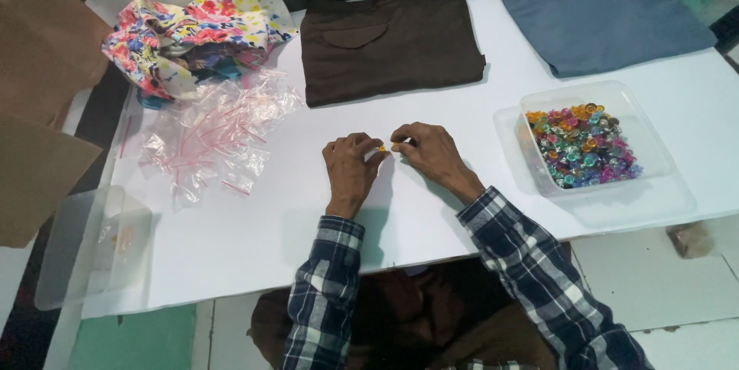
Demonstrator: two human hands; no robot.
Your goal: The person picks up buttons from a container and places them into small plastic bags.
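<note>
We've got the white table (462, 239) laid out so everything sits in easy reach: folded brown (389, 39) and blue garments (608, 8) at the back, the floral cloth (192, 31) and a heap of small zip bags (215, 139) to our left, the clear tray of coloured beads (583, 147) to our right. Dead centre, our left hand (350, 166) and right hand (431, 150) meet, fingertips pinched shut on a tiny orange bead (382, 148), probably for close-up work.
</note>
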